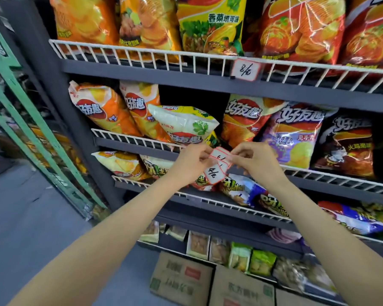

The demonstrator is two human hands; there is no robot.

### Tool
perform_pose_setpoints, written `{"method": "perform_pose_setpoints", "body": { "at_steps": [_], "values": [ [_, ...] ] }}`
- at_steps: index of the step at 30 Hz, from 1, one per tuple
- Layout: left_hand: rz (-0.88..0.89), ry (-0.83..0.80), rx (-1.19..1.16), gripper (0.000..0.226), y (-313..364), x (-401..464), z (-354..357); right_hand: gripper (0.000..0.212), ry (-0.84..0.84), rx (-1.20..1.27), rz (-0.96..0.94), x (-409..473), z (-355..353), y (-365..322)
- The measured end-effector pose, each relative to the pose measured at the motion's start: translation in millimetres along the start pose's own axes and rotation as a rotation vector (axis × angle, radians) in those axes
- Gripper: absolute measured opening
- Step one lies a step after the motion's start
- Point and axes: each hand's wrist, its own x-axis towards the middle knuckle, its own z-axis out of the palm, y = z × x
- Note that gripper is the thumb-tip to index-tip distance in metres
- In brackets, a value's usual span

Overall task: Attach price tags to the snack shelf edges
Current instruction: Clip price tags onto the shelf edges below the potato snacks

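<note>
Grey snack shelving ahead; my left hand [191, 161] & right hand [251, 159] both pinch the tags [217, 166], several stuck together, just before the rail [332, 174]. Risk: peeling tears one or drops rest. Farther up, 8 tag [246, 69] already on.

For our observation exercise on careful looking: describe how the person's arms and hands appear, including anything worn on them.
Both forearms are bare up to the bottom edge of the picture, with no sleeves showing. The left hand and right hand wear no gloves, and no watch, bracelet or ring can be seen. Fingernails are too small to judge.
</note>
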Motion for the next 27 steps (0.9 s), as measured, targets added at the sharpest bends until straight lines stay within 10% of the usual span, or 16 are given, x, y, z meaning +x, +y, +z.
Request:
{"method": "perform_pose_setpoints", "body": {
  "at_steps": [17,27],
  "values": [
    [-0.185,0.027,-0.138,0.029,-38,9,27,0.012,0.115,0.323,0.253,3,14,33],
    [-0.222,-0.093,-0.123,0.044,-40,19,34,0.013,0.258,0.088,0.225,17,14,47]
  ]
}}
